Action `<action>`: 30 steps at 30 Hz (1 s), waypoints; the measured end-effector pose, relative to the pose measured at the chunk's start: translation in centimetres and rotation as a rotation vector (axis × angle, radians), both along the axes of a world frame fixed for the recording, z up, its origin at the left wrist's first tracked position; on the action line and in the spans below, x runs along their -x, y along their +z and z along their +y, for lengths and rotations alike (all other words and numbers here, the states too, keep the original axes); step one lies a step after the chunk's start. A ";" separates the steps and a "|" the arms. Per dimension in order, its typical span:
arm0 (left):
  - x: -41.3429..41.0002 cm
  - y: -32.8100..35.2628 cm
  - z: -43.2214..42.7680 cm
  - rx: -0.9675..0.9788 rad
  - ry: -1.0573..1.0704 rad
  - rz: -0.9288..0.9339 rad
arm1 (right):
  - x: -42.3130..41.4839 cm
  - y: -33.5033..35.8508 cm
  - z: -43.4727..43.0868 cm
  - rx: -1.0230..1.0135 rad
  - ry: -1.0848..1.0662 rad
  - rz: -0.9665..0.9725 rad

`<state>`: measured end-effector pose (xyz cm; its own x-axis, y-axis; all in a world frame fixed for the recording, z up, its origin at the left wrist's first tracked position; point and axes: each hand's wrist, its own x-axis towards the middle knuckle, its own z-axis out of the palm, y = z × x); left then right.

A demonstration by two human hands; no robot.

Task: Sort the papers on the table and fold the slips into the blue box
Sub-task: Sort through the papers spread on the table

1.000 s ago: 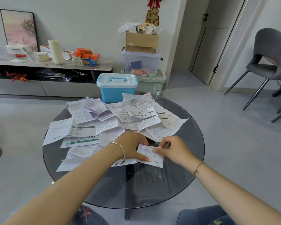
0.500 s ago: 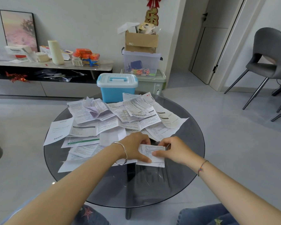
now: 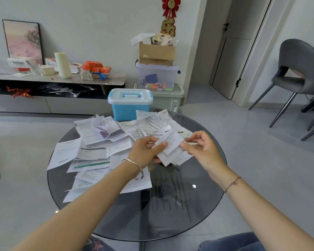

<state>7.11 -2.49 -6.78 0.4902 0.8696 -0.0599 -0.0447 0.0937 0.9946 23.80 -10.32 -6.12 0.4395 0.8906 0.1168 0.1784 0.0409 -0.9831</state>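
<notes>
Both hands hold a white printed slip (image 3: pixel 172 150) lifted above the round glass table (image 3: pixel 179 211). My left hand (image 3: pixel 146 151) pinches its left edge between thumb and fingers. My right hand (image 3: pixel 200 148) pinches its right edge. The slip is partly folded over on itself. Many loose papers (image 3: pixel 105 140) lie spread over the far and left parts of the table. The blue box (image 3: pixel 130 104), with a white lid shut and a blue handle, stands at the table's far edge behind the papers.
Behind the table stand a green bin (image 3: pixel 168 100), a clear bin and a cardboard box stacked against the wall. A low shelf (image 3: pixel 58 80) with clutter runs along the left wall. A grey chair (image 3: pixel 297 77) stands at the right. My knees show below the table's near edge.
The slip lay on the table under both hands a second ago. Now both hands have lifted it up and away from me, above the papers, with one part folded over.
</notes>
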 end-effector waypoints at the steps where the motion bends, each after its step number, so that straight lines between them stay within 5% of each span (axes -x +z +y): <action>1: 0.1 0.1 0.0 0.041 0.006 -0.045 | 0.2 0.1 0.1 0.005 0.006 0.023; 6: 0.1 0.3 0.0 0.127 -0.013 -0.132 | 1.7 0.5 0.7 0.117 0.136 0.166; 10: 0.7 0.5 1.0 0.157 0.177 -0.163 | 1.9 1.2 1.3 0.071 0.079 0.264; 14: 1.8 1.2 2.3 0.139 0.258 -0.181 | 1.4 2.1 1.6 0.033 0.064 0.194; 19: 3.0 2.1 1.4 -0.147 0.065 0.054 | 2.4 2.6 1.9 0.047 0.159 0.169; 30: 3.5 3.0 1.0 0.005 -0.025 0.004 | 3.6 3.0 1.4 -0.059 0.199 -0.027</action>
<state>3.64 -1.54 -3.78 0.5115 0.8568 -0.0660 -0.0382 0.0994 0.9943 20.17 -8.91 -3.13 0.2516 0.9507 0.1810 0.1871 0.1357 -0.9729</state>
